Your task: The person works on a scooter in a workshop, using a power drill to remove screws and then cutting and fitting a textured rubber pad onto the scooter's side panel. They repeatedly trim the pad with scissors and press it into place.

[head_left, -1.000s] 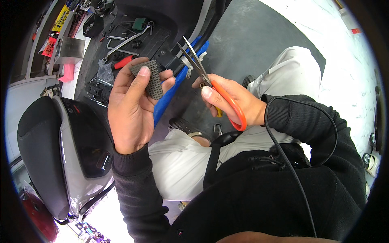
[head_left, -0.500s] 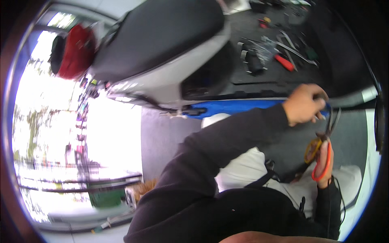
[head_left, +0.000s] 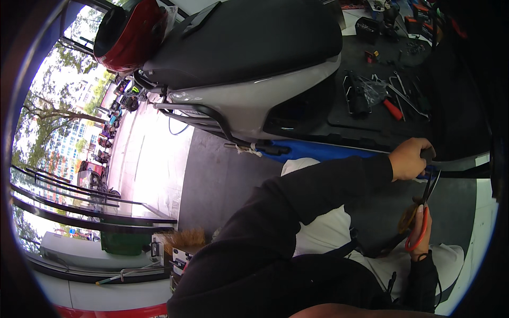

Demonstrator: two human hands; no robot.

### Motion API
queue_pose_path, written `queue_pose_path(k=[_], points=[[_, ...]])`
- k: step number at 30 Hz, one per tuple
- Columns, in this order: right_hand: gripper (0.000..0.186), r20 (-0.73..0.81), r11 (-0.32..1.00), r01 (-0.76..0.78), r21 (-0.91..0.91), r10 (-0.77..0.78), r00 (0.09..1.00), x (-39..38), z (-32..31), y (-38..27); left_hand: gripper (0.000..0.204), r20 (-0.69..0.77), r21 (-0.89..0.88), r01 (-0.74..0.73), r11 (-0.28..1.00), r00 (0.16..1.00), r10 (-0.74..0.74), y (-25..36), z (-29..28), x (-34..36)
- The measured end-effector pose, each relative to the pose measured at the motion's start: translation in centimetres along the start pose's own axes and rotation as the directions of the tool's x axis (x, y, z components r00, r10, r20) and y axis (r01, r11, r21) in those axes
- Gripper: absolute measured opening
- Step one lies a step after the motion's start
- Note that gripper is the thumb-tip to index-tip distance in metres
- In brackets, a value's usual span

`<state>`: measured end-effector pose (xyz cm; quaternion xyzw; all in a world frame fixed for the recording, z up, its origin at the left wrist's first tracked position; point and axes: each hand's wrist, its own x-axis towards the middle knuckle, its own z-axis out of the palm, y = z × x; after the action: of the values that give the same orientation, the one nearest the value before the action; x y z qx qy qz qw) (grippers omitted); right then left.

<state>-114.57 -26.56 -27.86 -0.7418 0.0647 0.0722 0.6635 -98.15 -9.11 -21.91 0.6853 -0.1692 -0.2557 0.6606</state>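
Note:
My left hand [head_left: 411,159] reaches across to the right, beside the edge of the scooter's floorboard. Its fingers are closed on a small dark piece, with something blue showing just below; what exactly it grips I cannot make out. Below it, my right hand [head_left: 421,227] holds a pair of scissors [head_left: 417,239] by orange-red and yellow-brown handles. The blades point up, slightly apart, and their tips reach the blue bit under my left fingers. Whether they touch it is hidden. A blue strip [head_left: 331,150] runs along the scooter's lower side, behind my left forearm.
The grey scooter [head_left: 246,103] with its black seat [head_left: 260,45] fills the upper middle; a red helmet [head_left: 132,40] sits at its rear. On the floorboard lie a red-handled tool [head_left: 393,109], metal wrenches [head_left: 408,98] and a clear plastic bag [head_left: 374,91]. A broom head [head_left: 185,240] stands lower left.
The view has shifted, so the scooter and both hands appear lower. The scissor blades are closer together and nearer my left fingers. Both hands keep their holds.

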Motion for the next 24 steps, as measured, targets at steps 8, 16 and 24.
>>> queue_pose_path(k=[8,16,24], points=[[0.046,0.04,0.998,-0.065,-0.028,0.066,0.997,-0.1,-0.4,0.0,0.037,-0.189,0.329,-0.165,0.93,0.953,0.236,0.3,0.2,-1.0],[0.034,0.012,0.999,0.037,-0.037,-0.037,0.999,-0.6,-0.2,-0.2,0.027,-0.099,-0.293,-0.084,0.952,0.993,0.057,2.4,-0.6,-1.9],[0.057,0.032,0.98,-0.189,0.066,0.187,0.982,-1.1,-0.1,-2.1,0.03,-0.002,-0.318,-0.03,0.947,1.0,0.031,3.6,0.1,-2.0]])
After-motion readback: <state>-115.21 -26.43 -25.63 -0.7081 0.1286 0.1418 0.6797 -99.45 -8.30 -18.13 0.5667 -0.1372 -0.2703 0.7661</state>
